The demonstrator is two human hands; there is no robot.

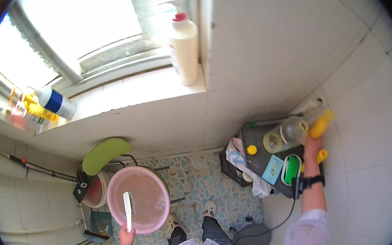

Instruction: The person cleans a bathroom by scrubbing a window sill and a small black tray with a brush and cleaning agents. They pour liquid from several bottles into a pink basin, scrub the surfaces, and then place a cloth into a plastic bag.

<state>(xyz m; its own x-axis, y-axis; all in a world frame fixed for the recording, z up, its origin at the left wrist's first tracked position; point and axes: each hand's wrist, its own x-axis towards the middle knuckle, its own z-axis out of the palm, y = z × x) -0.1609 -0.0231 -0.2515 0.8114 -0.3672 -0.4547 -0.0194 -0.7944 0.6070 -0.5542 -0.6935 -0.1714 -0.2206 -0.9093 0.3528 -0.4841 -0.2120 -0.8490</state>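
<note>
My left hand (126, 238) grips the handle of a white scrub brush (127, 209). The brush's bristled head is over a pink plastic basin (110, 203) of cloudy, slightly foamy water. On the far right, my right hand (313, 146) is closed around a blurred yellow object (322, 124), apparently a bottle. It is above a dark stand (253, 165), close to a large clear plastic jug (281, 136) with its mouth uncovered. A yellow cap (251, 150), a light-blue box (273, 169) and a green soap or sponge in a white dish (291, 169) lie on the stand.
A chair with a green backrest (107, 156) is behind the basin, beside a bucket (97, 194). A round grey stool (252, 239) is near my feet. The windowsill (138, 88) holds a pump bottle (184, 48) and several other bottles. A broom (96, 235) leans at the left.
</note>
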